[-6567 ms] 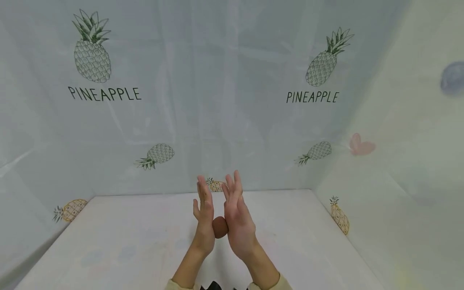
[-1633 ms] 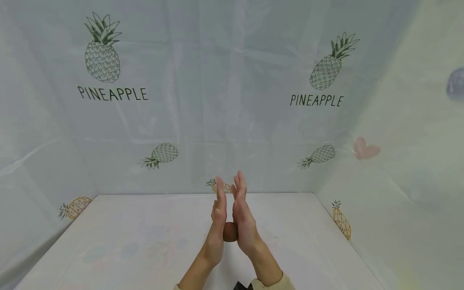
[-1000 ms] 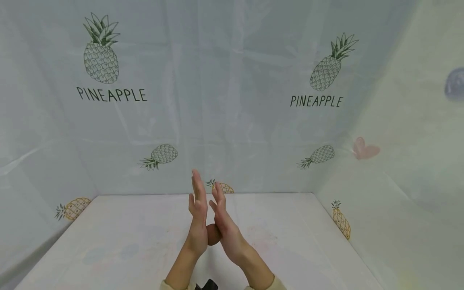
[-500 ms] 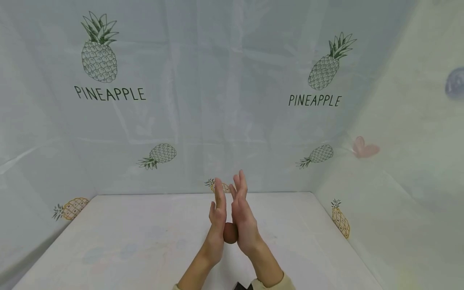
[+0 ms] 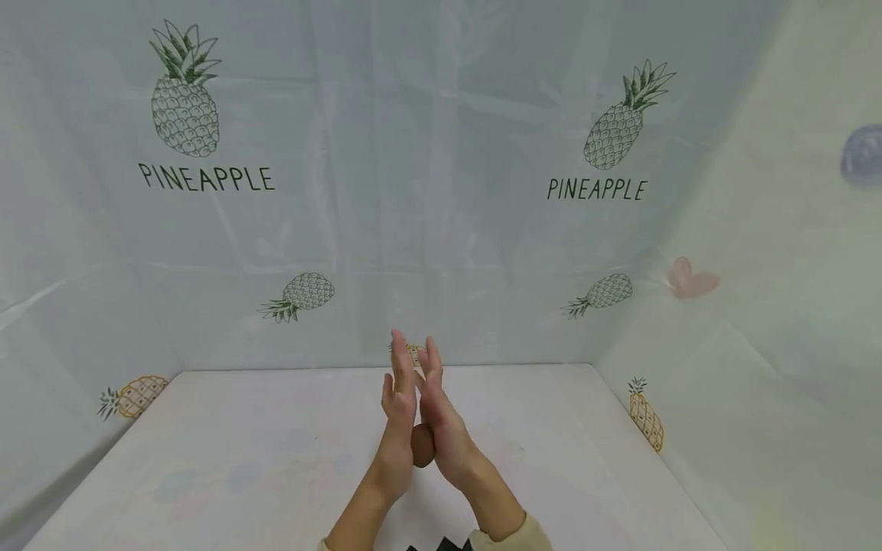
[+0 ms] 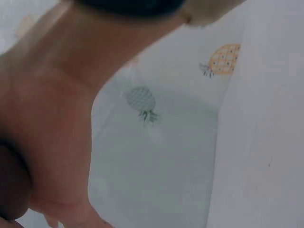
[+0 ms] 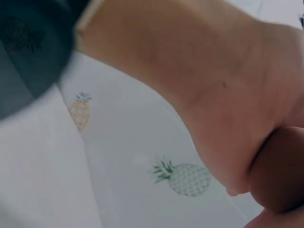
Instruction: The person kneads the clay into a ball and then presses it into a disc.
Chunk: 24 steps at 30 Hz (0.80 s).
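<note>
A smooth brown ball that looks like clay [image 5: 423, 446] sits pressed between the heels of two upright palms, held above the table. My left hand [image 5: 398, 421] is on its left side, fingers straight and pointing away. Against the other side leans my right hand [image 5: 446, 435], its fingers also extended and the fingertips close to those of the left. Dark brown, the ball [image 6: 12, 185] shows at the left edge of the left wrist view, touching the palm. In the right wrist view the ball [image 7: 280, 171] lies against the right palm; its far side is hidden.
Below the hands spreads a white table [image 5: 276, 428] with faint coloured smudges. A pale sheet printed with pineapples [image 5: 441, 229] hangs behind it, and more sheeting [image 5: 779, 367] borders the right side. Small dark objects [image 5: 448, 544] show at the bottom edge.
Over the last seconds the hands slide left and right with the ball between the palms. Since half a second ago, both hands and the ball have shifted left, and the right hand tilts more.
</note>
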Each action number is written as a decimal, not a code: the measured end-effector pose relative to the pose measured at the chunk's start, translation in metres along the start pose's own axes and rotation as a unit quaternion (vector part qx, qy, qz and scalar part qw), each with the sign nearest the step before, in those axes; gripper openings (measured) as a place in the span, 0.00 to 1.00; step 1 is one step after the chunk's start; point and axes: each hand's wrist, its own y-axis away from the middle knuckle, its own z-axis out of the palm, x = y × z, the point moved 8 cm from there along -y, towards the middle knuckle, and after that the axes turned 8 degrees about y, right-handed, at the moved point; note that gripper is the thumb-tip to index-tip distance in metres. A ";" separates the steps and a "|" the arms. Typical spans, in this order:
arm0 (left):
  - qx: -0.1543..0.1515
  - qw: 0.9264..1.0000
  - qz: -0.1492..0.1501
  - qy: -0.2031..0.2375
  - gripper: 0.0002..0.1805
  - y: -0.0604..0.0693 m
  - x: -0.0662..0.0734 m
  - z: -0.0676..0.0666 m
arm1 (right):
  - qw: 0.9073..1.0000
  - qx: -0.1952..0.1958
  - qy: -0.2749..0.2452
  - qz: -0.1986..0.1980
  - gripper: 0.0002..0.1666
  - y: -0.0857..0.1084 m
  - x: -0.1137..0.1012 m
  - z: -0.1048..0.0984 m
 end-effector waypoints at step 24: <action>-0.032 0.998 -0.036 0.034 0.32 0.002 -0.012 0.018 | 0.991 0.061 -0.025 -0.115 0.37 0.005 -0.031 -0.021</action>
